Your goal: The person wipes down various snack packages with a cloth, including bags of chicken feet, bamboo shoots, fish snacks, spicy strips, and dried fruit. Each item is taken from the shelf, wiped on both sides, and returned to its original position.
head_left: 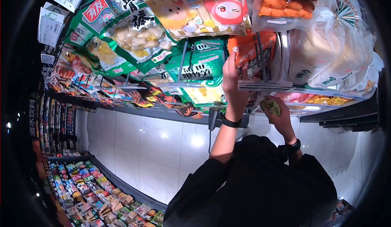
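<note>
Grip note: left hand [231, 78] clamped on orange packet [245, 47], steadying it on peg [260, 60]; right hand [282, 116] fisted round green wad [271, 106], parked lower.

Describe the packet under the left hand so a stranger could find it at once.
Find the clear price rail across the hanging snack display. Just above it, the left hand touches an orange packet. It is the only orange one in that row: green packets hang beside it on one side, pale pouches on the other.
</note>
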### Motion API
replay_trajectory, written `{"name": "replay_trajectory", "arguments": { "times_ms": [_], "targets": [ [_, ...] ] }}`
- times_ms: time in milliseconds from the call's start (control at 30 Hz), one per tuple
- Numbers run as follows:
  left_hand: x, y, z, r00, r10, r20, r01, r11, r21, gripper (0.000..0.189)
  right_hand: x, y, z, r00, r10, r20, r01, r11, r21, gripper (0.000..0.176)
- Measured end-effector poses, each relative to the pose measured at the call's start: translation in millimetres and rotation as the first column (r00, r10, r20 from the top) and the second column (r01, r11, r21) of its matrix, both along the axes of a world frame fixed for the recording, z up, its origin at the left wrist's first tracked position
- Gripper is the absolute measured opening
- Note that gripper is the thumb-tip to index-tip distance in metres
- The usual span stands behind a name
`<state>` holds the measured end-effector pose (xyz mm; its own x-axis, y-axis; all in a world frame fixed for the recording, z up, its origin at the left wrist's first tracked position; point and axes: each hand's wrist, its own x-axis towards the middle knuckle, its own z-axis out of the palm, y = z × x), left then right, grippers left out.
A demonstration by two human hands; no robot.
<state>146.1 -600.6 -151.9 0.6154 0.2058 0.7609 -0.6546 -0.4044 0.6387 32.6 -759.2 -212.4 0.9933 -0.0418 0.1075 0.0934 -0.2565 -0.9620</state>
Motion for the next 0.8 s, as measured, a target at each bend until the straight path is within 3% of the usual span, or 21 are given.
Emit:
{"name": "replay_trajectory", "arguments": {
  "times_ms": [67,133,200,300,333,400,467,533,667,733,800],
  "targets": [
    [-8,-5,-2,0.991,0.115,0.063,-0.116,0.993,0.006,0.050,5,-4,-6,0.998,0.056,0.014,-0.055,0.998,-0.030,0.052],
    [-14,-5,-9,0.991,0.130,0.038,-0.131,0.991,0.006,0.052,9,-4,-4,0.989,0.079,-0.123,-0.080,0.997,-0.003,0.056],
    [-25,-1,-14,0.988,0.154,0.011,-0.154,0.988,0.009,0.054,14,-5,-9,0.985,0.104,-0.140,-0.107,0.994,-0.015,0.056],
    [-46,12,-20,0.997,-0.044,-0.060,0.038,0.996,-0.084,0.044,23,-1,-16,0.977,0.160,-0.141,-0.165,0.986,-0.026,0.055],
    [-59,13,-21,0.974,-0.064,-0.218,0.023,0.982,-0.189,0.038,24,2,-19,0.976,0.181,-0.125,-0.186,0.982,-0.029,0.054],
    [-73,27,-24,0.961,-0.158,-0.226,0.121,0.978,-0.171,0.029,23,5,-31,0.967,0.204,-0.153,-0.208,0.978,-0.012,0.049],
    [-100,45,0,0.947,-0.112,-0.302,0.082,0.991,-0.110,0.020,15,8,-49,0.981,0.115,-0.157,-0.112,0.993,0.028,0.043],
    [-132,70,20,0.855,-0.329,-0.400,0.292,0.944,-0.153,0.017,2,22,-46,0.990,0.101,-0.100,-0.098,0.995,0.037,0.038],
    [-202,128,73,0.778,-0.605,-0.170,0.575,0.795,-0.193,0.025,-34,34,-78,0.993,0.081,-0.090,-0.072,0.993,0.098,0.033],
    [-236,168,87,0.672,-0.728,-0.138,0.728,0.683,-0.059,0.031,-54,49,-92,0.985,0.049,-0.165,-0.044,0.999,0.032,0.033],
    [-274,189,94,0.728,-0.669,0.152,0.683,0.726,-0.078,0.028,-74,65,-104,0.972,0.041,-0.230,-0.063,0.994,-0.090,0.033]
  ]
}}
